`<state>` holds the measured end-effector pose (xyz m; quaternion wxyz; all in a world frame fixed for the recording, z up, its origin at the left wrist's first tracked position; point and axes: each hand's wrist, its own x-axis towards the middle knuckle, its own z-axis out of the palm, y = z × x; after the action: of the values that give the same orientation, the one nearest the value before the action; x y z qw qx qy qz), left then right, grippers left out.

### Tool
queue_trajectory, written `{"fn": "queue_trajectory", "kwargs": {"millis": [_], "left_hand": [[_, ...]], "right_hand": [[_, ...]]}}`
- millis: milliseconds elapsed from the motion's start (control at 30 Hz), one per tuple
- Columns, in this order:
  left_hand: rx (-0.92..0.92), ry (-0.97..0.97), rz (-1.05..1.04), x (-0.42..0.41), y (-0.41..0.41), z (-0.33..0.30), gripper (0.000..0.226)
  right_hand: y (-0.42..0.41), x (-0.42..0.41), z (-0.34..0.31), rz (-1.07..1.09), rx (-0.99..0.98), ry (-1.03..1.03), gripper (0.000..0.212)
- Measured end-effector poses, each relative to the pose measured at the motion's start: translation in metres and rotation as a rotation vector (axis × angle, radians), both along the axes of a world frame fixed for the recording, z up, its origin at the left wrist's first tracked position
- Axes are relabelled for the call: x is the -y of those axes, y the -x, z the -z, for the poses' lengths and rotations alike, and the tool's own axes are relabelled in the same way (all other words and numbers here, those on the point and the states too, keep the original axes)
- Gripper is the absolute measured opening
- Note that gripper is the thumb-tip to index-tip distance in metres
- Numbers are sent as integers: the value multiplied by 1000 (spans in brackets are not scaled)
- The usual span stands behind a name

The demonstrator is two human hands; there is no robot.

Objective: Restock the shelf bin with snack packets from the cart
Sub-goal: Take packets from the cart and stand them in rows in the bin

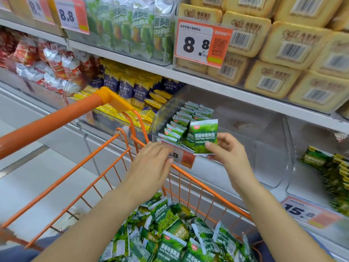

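Step in hand: placing. My right hand (pixel 228 150) pinches one green packet (pixel 204 136) by its lower edge, thumb in front, fingers behind, and holds it upright just in front of the clear bin (pixel 245 129). My left hand (pixel 151 163) is spread, fingers straight and empty, above the cart (pixel 113 148) rim near the price tag (pixel 181 157) on the bin front.

The bin holds two short rows of like packets (pixel 187 118) standing at its left side; the greater part to the right shows bare. The cart carries a loose heap of the same packets (pixel 170 233), so I judge the task to be at an early stage.

Next move, as I judge it: lift the packet over the bin's front wall and stand it beside the rows, face forward, without tipping those already set.

Not verifiable: the bin's floor behind the tag, the depth of the heap, which the frame's lower edge cuts off, and whether my left fingertips touch the tag or only hover
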<state>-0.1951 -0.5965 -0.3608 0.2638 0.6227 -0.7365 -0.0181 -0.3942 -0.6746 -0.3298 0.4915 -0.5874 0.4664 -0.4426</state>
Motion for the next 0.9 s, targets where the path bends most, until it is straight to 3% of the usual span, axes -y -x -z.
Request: {"fn": "queue_trajectory", "kwargs": {"millis": [133, 200, 333, 533, 700, 900], "left_hand": [[30, 33, -3, 2, 2, 5, 47], [73, 47, -6, 2, 1, 5, 48], [84, 41, -10, 1, 1, 4, 46], [82, 41, -4, 1, 0, 6, 47], [123, 61, -7, 4, 1, 6, 46], [98, 66, 1, 6, 0, 8, 49]], "right_hand": [[-7, 48, -7, 146, -151, -43, 20], [-14, 67, -9, 140, -343, -66, 9], [-24, 97, 9, 84, -603, -334, 20], [-40, 114, 33, -3, -573, -544, 28], [-44, 120, 43, 48, -571, -478, 41], [-51, 109, 38, -12, -862, -232, 27]]}}
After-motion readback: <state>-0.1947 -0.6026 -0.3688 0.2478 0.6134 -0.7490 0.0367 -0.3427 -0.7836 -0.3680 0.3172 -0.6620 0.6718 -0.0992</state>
